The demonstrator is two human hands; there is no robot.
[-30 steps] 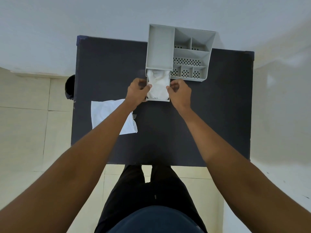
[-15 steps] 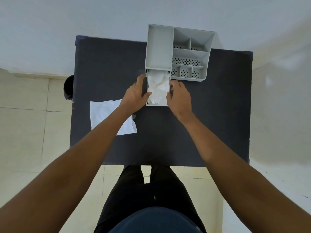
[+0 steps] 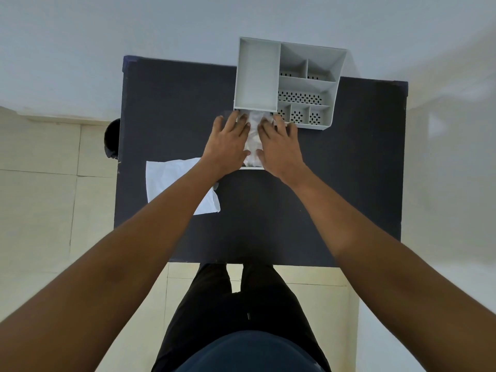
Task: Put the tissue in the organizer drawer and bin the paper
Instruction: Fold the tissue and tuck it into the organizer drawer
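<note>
While both hands, left [image 3: 228,146] and right [image 3: 279,147], press flat and open on the tissue [image 3: 252,135] in the drawer [image 3: 251,167], paper [image 3: 166,178] lies on the counter [image 3: 322,197].

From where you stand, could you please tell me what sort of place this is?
Probably a plain indoor room with a small work desk: a dark rectangular table against a bare white wall, a pale tiled floor, and a grey plastic compartment organizer on top.

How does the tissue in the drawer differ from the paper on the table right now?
The tissue is crumpled; the paper lies flat. The tissue sits inside the pulled-out drawer, while the paper rests on the bare table. Both hands, left and right, press flat on the tissue; neither hand touches the paper. Both are white.
</note>
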